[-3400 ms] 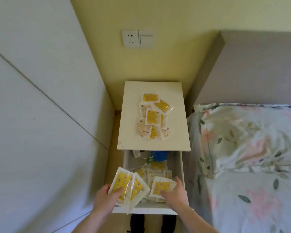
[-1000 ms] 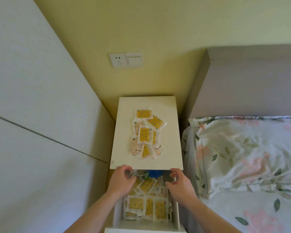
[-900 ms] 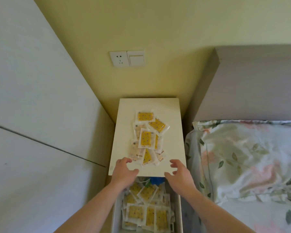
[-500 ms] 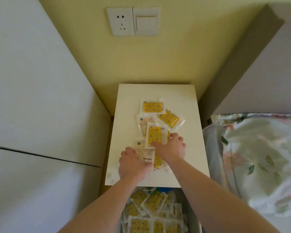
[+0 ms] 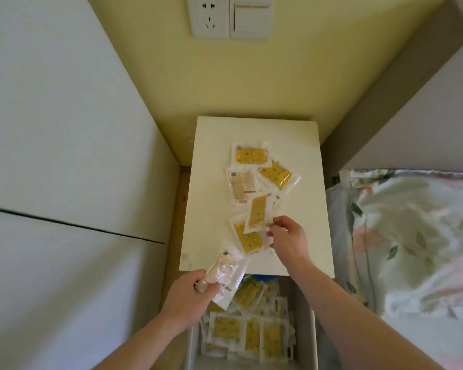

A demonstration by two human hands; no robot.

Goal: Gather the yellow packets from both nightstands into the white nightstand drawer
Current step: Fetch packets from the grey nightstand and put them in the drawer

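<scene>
Yellow clear-wrapped packets (image 5: 247,335) already fill the open white drawer (image 5: 304,329), while the left hand (image 5: 190,297) grips one packet (image 5: 225,273), the right hand (image 5: 286,240) pinches another (image 5: 258,213), and several remain on the white nightstand top (image 5: 300,182).

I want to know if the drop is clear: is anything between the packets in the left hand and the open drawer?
Nothing visible blocks it. The left hand holds its packets just above the drawer, which is open beneath the nightstand top and already piled with packets.

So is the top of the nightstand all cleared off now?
No, several yellow packets still lie on the white nightstand top, and the right hand is only lifting one.
</scene>
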